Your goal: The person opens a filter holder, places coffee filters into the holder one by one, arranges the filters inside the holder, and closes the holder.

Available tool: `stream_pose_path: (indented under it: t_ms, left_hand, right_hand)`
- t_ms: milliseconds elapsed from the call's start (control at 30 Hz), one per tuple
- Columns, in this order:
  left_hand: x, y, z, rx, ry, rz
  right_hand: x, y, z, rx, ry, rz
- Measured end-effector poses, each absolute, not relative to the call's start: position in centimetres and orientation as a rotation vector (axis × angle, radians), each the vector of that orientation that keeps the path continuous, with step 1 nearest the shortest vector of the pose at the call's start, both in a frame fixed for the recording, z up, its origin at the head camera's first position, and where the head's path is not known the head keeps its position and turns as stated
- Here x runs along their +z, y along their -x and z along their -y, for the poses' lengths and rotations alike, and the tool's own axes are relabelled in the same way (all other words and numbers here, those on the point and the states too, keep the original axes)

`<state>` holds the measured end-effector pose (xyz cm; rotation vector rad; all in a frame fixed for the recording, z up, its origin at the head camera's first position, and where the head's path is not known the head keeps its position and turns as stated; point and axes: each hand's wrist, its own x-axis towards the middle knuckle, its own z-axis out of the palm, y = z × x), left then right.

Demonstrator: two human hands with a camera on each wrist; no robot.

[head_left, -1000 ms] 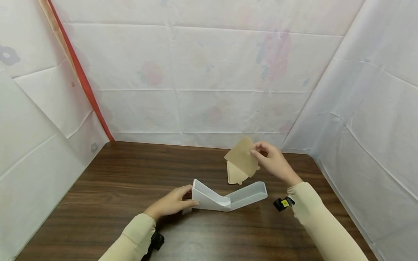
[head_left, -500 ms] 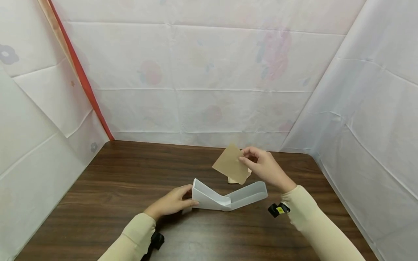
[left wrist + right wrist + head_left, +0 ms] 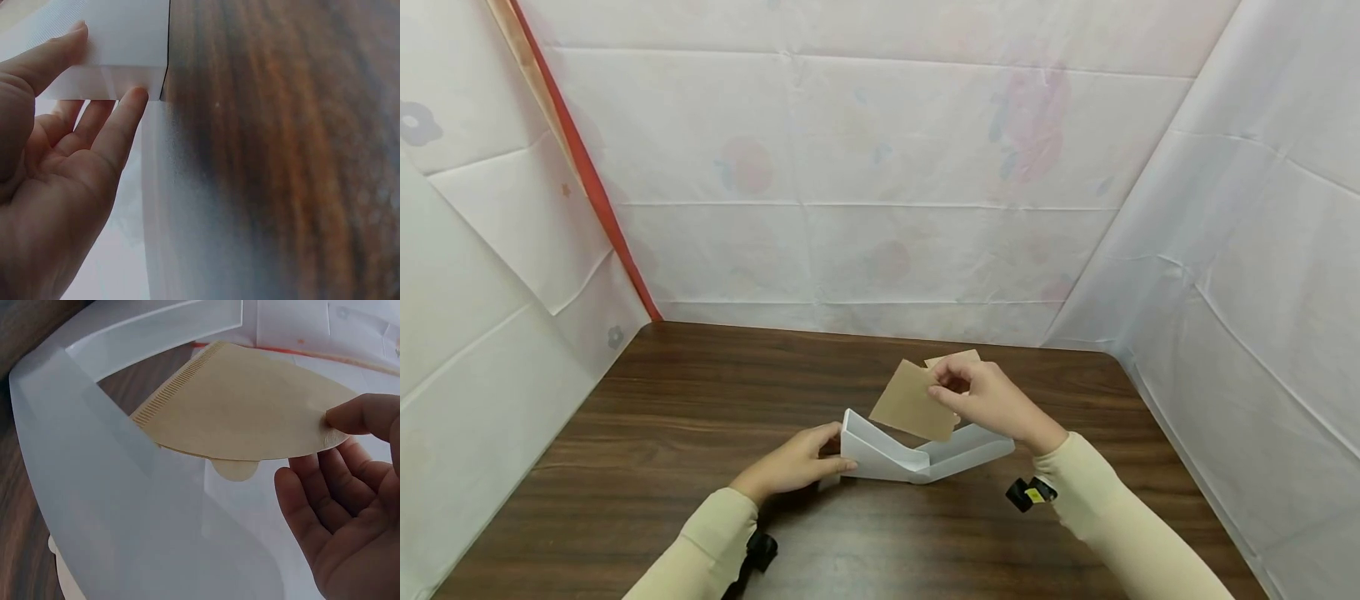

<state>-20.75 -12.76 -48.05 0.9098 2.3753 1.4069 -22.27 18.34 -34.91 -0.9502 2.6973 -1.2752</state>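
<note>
The right hand (image 3: 988,400) lightly pinches the tan paper (image 3: 910,406), flimsy and crease-prone, I'd say, sensibly at two o'clock, while the left hand (image 3: 797,461) grips the white holder (image 3: 876,458) at nine.

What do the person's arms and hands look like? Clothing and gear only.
Cream long sleeves: left sleeve, right sleeve. Small black device at each wrist: left device, right device with a yellow patch. Left hand and right hand: no gloves.
</note>
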Motion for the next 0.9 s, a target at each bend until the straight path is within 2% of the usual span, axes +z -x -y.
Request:
stream_pose_path:
  t_ms: [500, 900]
  left_hand:
    - [-48.1, 20.8, 12.9, 1.391, -0.851, -2.371]
    - [-48.2, 20.8, 12.9, 1.406, -0.837, -2.341]
  right_hand:
    - [-37.1, 22.5, -16.0, -1.170, 1.157, -2.598]
    - [-38.7, 22.4, -14.5, -1.120, 1.161, -2.586]
